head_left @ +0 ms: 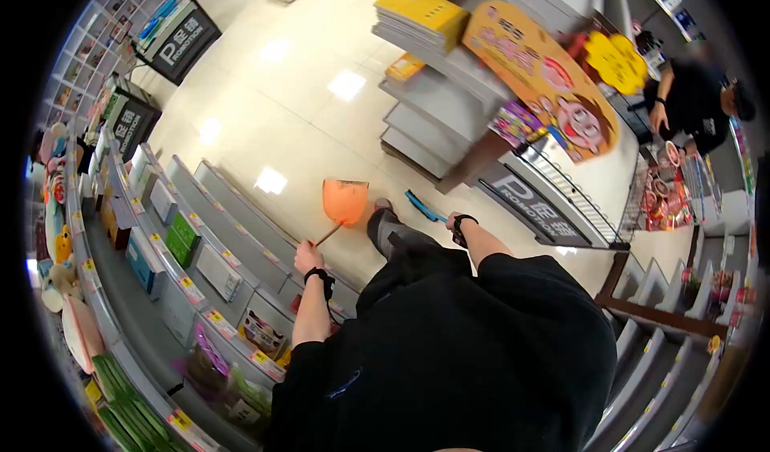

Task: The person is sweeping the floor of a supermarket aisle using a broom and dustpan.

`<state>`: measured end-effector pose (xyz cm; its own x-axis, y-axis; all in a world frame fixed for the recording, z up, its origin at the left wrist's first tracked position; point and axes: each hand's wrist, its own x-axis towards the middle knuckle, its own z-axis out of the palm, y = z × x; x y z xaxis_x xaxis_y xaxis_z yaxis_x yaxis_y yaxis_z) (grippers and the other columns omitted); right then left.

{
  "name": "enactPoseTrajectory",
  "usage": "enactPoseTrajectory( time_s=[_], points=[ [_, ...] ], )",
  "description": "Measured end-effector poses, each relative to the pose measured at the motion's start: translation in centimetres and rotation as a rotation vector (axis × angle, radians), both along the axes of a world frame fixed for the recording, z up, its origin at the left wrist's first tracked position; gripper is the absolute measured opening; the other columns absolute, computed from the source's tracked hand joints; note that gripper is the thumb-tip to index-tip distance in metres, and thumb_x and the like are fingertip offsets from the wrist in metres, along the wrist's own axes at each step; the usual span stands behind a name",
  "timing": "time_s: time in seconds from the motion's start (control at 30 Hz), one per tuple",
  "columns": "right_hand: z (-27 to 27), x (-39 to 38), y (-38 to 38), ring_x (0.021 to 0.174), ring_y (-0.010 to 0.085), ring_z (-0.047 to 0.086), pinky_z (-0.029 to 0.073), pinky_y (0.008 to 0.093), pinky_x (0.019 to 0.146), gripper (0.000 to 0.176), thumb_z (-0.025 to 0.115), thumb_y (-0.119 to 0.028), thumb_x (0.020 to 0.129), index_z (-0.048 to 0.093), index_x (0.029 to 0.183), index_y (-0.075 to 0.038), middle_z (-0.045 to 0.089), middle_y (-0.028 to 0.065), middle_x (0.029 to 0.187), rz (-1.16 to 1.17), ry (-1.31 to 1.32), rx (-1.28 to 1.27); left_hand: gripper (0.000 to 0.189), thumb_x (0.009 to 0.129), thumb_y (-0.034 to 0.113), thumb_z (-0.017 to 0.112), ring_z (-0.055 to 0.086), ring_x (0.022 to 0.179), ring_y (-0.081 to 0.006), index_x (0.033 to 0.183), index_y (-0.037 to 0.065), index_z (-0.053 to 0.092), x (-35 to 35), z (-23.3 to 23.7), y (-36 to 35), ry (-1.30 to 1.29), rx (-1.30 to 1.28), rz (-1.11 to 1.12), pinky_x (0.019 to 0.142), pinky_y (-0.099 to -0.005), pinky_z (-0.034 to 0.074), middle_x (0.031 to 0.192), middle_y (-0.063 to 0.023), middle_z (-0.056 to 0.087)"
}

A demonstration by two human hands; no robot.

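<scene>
My left hand [307, 257] is closed around the thin handle of an orange dustpan [345, 202]. The pan hangs out in front of me, over the pale tiled floor, with a dark smudge along its far edge. On the other side, my right hand [455, 221] grips a broom whose blue head [421, 206] points forward and left, low over the floor. One of my shoes [384, 205] shows between the dustpan and the broom. Both wrists wear black bands.
Grey store shelves [233, 235] with boxes and price tags run along my left. To the right stands a promotion bin [545, 207] with an orange cartoon sign [545, 75]. Yellow boxes [421, 15] are stacked ahead. Another person [694, 103] in black stands behind the bin.
</scene>
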<state>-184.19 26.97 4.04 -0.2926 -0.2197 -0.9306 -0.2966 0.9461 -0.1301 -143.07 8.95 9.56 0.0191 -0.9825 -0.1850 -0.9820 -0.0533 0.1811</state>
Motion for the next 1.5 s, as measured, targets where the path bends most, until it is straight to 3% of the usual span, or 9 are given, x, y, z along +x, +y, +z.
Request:
enactPoseTrajectory(
  time_s=[0.3, 0.57, 0.67, 0.97, 1.1, 1.23, 1.37, 1.4, 1.5],
  points=[
    [-1.3, 0.8, -17.6, 0.054, 0.0213, 0.058, 0.044, 0.0376, 0.05, 0.015, 0.051, -0.011, 0.081, 0.058, 0.071, -0.001, 0.059, 0.0111, 0.062, 0.262, 0.003, 0.087, 0.017, 0.089, 0.025, 0.051, 0.06, 0.077, -0.0361, 0.088, 0.009, 0.058, 1.8, 1.1, -14.4, -0.027, 0.012, 0.043, 0.066, -0.0465, 0.047, 0.088, -0.0115, 0.062],
    [0.4, 1.1, -29.9, 0.053, 0.0239, 0.059, 0.045, 0.0382, 0.048, 0.018, 0.048, -0.011, 0.082, 0.057, 0.07, 0.0, 0.06, 0.0131, 0.064, 0.258, -0.043, 0.081, 0.017, 0.089, 0.027, 0.053, 0.061, 0.082, -0.0339, 0.09, 0.011, 0.059, 2.4, 1.2, -26.2, -0.008, -0.057, 0.004, 0.068, -0.0457, 0.049, 0.09, -0.0097, 0.064],
    [2.6, 2.3, -33.2, 0.052, 0.0236, 0.058, 0.044, 0.0386, 0.047, 0.018, 0.045, -0.009, 0.081, 0.056, 0.068, -0.002, 0.056, 0.0124, 0.059, 0.028, -0.056, 0.088, 0.018, 0.089, 0.028, 0.053, 0.062, 0.082, -0.0341, 0.088, 0.011, 0.059, 2.3, 1.3, -31.1, -0.008, -0.063, -0.012, 0.069, -0.0453, 0.049, 0.089, -0.0092, 0.063],
    [-3.7, 4.0, -38.1, 0.057, 0.0246, 0.06, 0.046, 0.0392, 0.05, 0.016, 0.053, -0.013, 0.074, 0.063, 0.074, 0.0, 0.063, 0.0129, 0.066, -0.02, -0.007, 0.045, 0.013, 0.092, 0.018, 0.049, 0.062, 0.075, -0.0332, 0.087, 0.008, 0.057, 1.8, 0.4, -47.9, -0.026, -0.05, -0.328, 0.064, -0.0446, 0.049, 0.083, -0.0112, 0.061],
    [1.5, 7.4, -40.4, 0.056, 0.0253, 0.059, 0.044, 0.0394, 0.051, 0.015, 0.052, -0.012, 0.073, 0.06, 0.071, 0.001, 0.06, 0.0139, 0.064, -0.107, 0.028, 0.09, 0.007, 0.089, 0.012, 0.05, 0.062, 0.077, -0.0315, 0.088, 0.009, 0.057, 0.9, -0.5, -54.7, -0.011, -0.033, -0.468, 0.065, -0.0431, 0.05, 0.086, -0.0106, 0.061],
    [-0.3, 8.7, -41.4, 0.057, 0.0263, 0.059, 0.046, 0.0399, 0.053, 0.014, 0.051, -0.011, 0.073, 0.06, 0.074, -0.002, 0.062, 0.0135, 0.068, -0.059, 0.014, 0.057, 0.015, 0.093, 0.02, 0.047, 0.062, 0.075, -0.0323, 0.086, 0.009, 0.055, -0.2, -1.4, -60.5, -0.027, -0.074, -0.644, 0.062, -0.0453, 0.048, 0.082, -0.0114, 0.061],
    [-2.1, 8.5, -43.0, 0.052, 0.0272, 0.059, 0.047, 0.0412, 0.047, 0.015, 0.056, -0.015, 0.077, 0.059, 0.072, -0.001, 0.06, 0.012, 0.064, -0.383, -0.091, 0.053, 0.01, 0.091, 0.015, 0.047, 0.062, 0.075, -0.032, 0.088, 0.009, 0.055, -2.1, -2.1, -66.1, -0.004, -0.096, -0.761, 0.063, -0.0439, 0.048, 0.082, -0.0115, 0.061],
    [-1.8, 8.1, -44.0, 0.048, 0.0271, 0.058, 0.046, 0.0405, 0.044, 0.015, 0.055, -0.015, 0.079, 0.058, 0.072, -0.001, 0.058, 0.0115, 0.059, -0.355, -0.103, 0.058, 0.018, 0.078, 0.003, 0.054, 0.062, 0.079, -0.0297, 0.094, 0.01, 0.055, -3.1, -1.7, -67.3, -0.058, -0.031, -0.752, 0.066, -0.0409, 0.051, 0.087, -0.0104, 0.061],
    [-3.9, 6.9, -46.1, 0.049, 0.0277, 0.059, 0.047, 0.0419, 0.046, 0.016, 0.054, -0.015, 0.079, 0.058, 0.073, -0.002, 0.06, 0.0112, 0.064, -0.355, -0.104, 0.055, 0.019, 0.078, 0.002, 0.053, 0.062, 0.08, -0.029, 0.095, 0.01, 0.054, -4.7, -2.8, -70.4, -0.066, -0.04, -0.796, 0.066, -0.0403, 0.051, 0.089, -0.0099, 0.06]
  ],
)
